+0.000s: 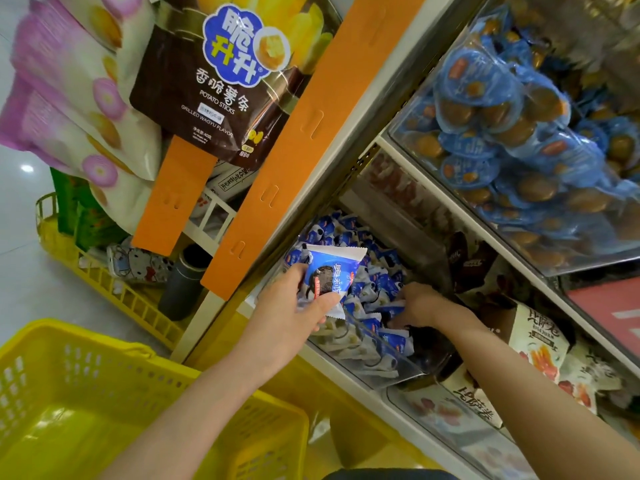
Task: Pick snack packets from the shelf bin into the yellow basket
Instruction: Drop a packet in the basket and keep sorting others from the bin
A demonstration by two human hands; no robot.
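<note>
Head view: our left hand (294, 308) grips one blue-white snack packet (330, 275) over the left edge of the clear shelf bin (384, 363), just beside the orange upright (277, 150). Our right hand (419, 303) is fingers-down in the packet pile (375, 278); we cannot tell its grip. The yellow basket (52, 393) sits near left, its rim under the left forearm.

The brown hanging bag (207, 98) reads "POTATO STICKS" and "GRILLED WAGYU FLAVOR".

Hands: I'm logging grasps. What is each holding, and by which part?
The left hand pinches a blue-and-white plastic snack packet by its lower end. The right hand digs among binned packets; its hold cannot be told.
</note>
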